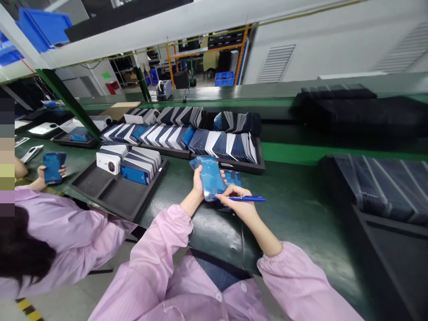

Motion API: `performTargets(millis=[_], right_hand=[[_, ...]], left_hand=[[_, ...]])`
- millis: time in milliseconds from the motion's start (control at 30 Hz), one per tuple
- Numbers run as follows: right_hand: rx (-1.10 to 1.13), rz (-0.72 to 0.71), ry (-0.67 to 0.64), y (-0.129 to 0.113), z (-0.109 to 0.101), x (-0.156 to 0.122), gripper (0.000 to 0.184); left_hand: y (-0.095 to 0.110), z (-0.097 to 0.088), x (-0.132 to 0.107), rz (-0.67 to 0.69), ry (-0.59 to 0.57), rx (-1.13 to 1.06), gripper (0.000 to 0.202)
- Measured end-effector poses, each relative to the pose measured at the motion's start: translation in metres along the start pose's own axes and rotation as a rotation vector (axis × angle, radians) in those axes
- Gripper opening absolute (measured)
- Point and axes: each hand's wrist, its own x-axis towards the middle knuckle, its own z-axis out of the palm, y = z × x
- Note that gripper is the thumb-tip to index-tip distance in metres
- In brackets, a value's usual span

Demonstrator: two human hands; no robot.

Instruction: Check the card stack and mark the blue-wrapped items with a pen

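Observation:
My left hand (198, 183) is closed around a phone-sized panel (211, 177) with glossy blue film on its face, tilted above the bench. Edges of more panels show behind its upper left side. A blue pen (256, 199) lies across the fingers of my right hand (240, 200), pointing left. My right fingertips are at the panel's lower right corner; whether they touch it I cannot tell. Beyond that corner, other blue panels (233, 177) lie on the dark green bench, partly hidden by my hands.
Black trays (230, 165) with rows of upright panels stand ahead. At my left is a partly filled tray (120, 196) with white phone back covers (107, 163). A large black tray (377, 249) is at right. A co-worker's hand (42, 174) holds a blue panel at far left.

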Motion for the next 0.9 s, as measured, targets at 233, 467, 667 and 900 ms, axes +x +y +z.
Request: performTargets(millis=[233,467,667,900], right_hand=[[0.015,0.017,-0.012,0.002,0.000,0.000,0.045],[0.128,0.065,0.088,0.007,-0.007,0.004,0.046],[0.132,0.044,0.355,0.017,-0.018,0.015,0.041],[-0.001,0.034,0.362,0.034,-0.022,0.019,0.043]], left_hand=[[-0.001,-0.001,0.001,-0.002,0.016,0.013,0.057],[0.000,0.000,0.001,0.007,0.043,0.050,0.056],[-0.003,-0.002,0.003,-0.001,0.098,0.132,0.040],[-0.015,-0.007,0.007,0.091,0.245,0.229,0.031]])
